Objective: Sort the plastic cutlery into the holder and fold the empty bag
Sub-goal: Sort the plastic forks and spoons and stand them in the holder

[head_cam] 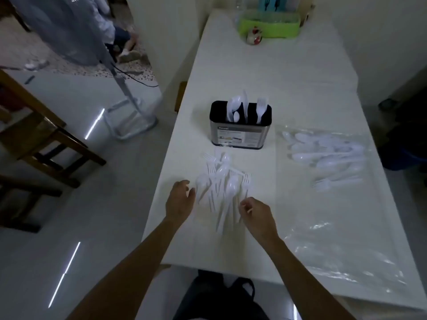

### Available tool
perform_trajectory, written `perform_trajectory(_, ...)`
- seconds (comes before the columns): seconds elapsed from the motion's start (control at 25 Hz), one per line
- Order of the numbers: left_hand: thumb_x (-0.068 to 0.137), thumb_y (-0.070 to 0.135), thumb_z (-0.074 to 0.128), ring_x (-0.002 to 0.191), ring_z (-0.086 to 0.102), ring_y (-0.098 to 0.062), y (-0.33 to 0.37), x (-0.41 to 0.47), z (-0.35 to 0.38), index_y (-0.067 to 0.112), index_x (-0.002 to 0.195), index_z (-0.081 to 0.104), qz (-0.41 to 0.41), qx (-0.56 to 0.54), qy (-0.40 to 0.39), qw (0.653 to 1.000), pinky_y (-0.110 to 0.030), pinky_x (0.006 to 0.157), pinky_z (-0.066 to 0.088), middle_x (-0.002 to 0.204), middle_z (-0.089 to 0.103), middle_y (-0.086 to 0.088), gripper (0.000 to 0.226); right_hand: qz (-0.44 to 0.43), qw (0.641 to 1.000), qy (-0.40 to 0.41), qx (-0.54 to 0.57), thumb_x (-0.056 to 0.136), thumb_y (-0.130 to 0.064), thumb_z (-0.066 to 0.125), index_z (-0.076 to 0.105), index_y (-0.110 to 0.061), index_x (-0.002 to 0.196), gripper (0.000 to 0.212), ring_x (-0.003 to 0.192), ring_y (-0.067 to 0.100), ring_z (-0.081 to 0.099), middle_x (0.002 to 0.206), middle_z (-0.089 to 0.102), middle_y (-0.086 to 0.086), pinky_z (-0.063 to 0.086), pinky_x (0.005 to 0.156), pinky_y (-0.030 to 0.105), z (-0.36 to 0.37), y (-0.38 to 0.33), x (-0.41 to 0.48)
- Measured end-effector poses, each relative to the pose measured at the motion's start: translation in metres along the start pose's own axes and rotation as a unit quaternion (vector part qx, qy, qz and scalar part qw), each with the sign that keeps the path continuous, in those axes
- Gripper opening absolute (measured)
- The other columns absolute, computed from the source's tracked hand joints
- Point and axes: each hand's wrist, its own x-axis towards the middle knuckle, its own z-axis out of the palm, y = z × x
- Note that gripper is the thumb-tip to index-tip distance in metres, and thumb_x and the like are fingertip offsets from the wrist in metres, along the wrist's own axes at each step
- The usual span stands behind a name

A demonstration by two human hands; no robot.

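Note:
A loose pile of white plastic cutlery (221, 183) lies on the white table (265, 72) in front of me. Behind it stands a black and steel holder (240, 132) with a few spoons, a knife and forks upright in its compartments. A clear plastic bag (342, 227) stretches along the right side, with more cutlery (325, 155) inside its far end. My left hand (180, 202) hovers at the pile's left edge, fingers apart and empty. My right hand (256, 215) sits at the pile's near right, fingers curled by a handle; a grip is not clear.
A green basket (269, 25) and a small figurine (253, 35) stand at the table's far end. Wooden chairs (44, 139) and a metal stand (129, 116) are on the floor to the left. A person sits in the far room. A dark bag lies at my feet.

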Motion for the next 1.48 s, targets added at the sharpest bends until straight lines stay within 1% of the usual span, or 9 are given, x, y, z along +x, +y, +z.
perform_trajectory(0.12,0.091,0.036,0.055,0.104,0.058,-0.024,0.008,0.026,-0.001,0.011,0.126,0.053,-0.01,0.029,-0.029,0.999,-0.028,0.081,0.041,0.12,0.058,-0.009,0.042,0.068,0.998,0.013,0.011,0.087,-0.037,0.058,0.064,-0.019,0.092,0.02,0.074,0.016,0.064,0.079,0.066,-0.003,0.056,0.07,0.035,0.017,-0.009,0.012)
perform_trajectory(0.28,0.078,0.049,0.064,0.083,0.059,-0.017,0.015,0.049,0.002,0.014,0.107,0.056,0.011,0.067,-0.097,0.993,-0.027,0.067,0.043,0.099,0.059,-0.002,0.047,0.13,0.991,0.022,-0.029,0.086,-0.044,0.058,0.059,-0.024,0.092,0.021,0.074,0.014,0.062,0.081,0.063,-0.006,0.053,0.068,0.031,0.033,-0.018,0.022)
perform_trajectory(0.48,0.086,0.023,0.055,0.067,0.05,-0.015,0.017,0.057,0.001,0.009,0.078,0.05,0.088,0.089,-0.099,0.987,-0.016,0.053,0.03,0.073,0.05,-0.002,0.017,0.165,0.984,0.039,-0.046,0.089,-0.039,0.056,0.061,-0.022,0.085,0.019,0.071,0.012,0.059,0.079,0.063,-0.005,0.042,0.059,0.023,0.039,-0.022,0.029)
perform_trajectory(0.64,0.089,0.008,0.057,0.047,0.05,-0.009,0.013,0.058,-0.005,0.009,0.066,0.053,0.069,-0.01,-0.069,0.995,-0.009,0.043,0.039,0.057,0.05,0.001,0.023,0.167,0.984,0.052,-0.037,0.091,-0.036,0.055,0.056,-0.022,0.08,0.017,0.071,0.011,0.056,0.079,0.058,-0.004,0.044,0.061,0.022,0.036,-0.014,0.029)
perform_trajectory(0.84,0.083,0.003,0.066,0.054,0.067,-0.024,0.031,0.053,-0.011,0.004,0.085,0.067,-0.035,-0.245,-0.164,0.955,-0.035,0.057,0.061,0.08,0.065,-0.009,0.002,0.124,0.992,0.031,0.001,0.091,-0.028,0.055,0.048,-0.02,0.072,0.022,0.066,0.013,0.052,0.072,0.053,-0.002,0.044,0.063,0.025,0.022,0.0,0.027)
perform_trajectory(0.96,0.081,0.002,0.07,0.054,0.066,-0.021,0.049,0.043,-0.007,0.004,0.101,0.067,-0.064,-0.302,-0.259,0.915,-0.035,0.06,0.061,0.082,0.066,-0.01,0.021,0.104,0.991,0.007,0.086,0.093,-0.023,0.054,0.047,-0.02,0.069,0.025,0.065,0.017,0.057,0.071,0.061,0.002,0.046,0.064,0.025,0.01,-0.001,0.023)
perform_trajectory(1.16,0.084,0.008,0.068,0.07,0.072,-0.019,0.07,0.026,0.01,0.003,0.101,0.071,-0.044,-0.306,-0.329,0.892,-0.027,0.06,0.058,0.085,0.071,-0.013,0.018,0.099,0.977,-0.024,0.186,0.092,-0.022,0.056,0.054,-0.012,0.074,0.02,0.07,0.023,0.068,0.078,0.07,0.009,0.054,0.069,0.035,-0.004,0.0,0.017)
perform_trajectory(1.32,0.085,0.011,0.067,0.069,0.071,-0.016,0.079,0.017,0.02,0.005,0.098,0.072,-0.053,-0.294,-0.325,0.897,-0.028,0.061,0.059,0.081,0.073,-0.006,0.015,0.084,0.975,-0.044,0.199,0.093,-0.022,0.055,0.057,-0.012,0.078,0.018,0.059,0.002,0.063,0.068,0.067,-0.007,0.049,0.061,0.018,-0.018,0.007,0.016)
perform_trajectory(1.48,0.086,0.014,0.065,0.065,0.069,-0.011,0.089,0.006,0.032,0.009,0.108,0.066,-0.041,-0.271,-0.307,0.911,-0.021,0.055,0.054,0.089,0.071,-0.004,0.022,0.048,0.981,-0.051,0.181,0.092,-0.021,0.057,0.062,-0.002,0.085,0.021,0.055,-0.001,0.062,0.065,0.066,-0.01,0.048,0.061,0.01,-0.026,0.015,0.017)
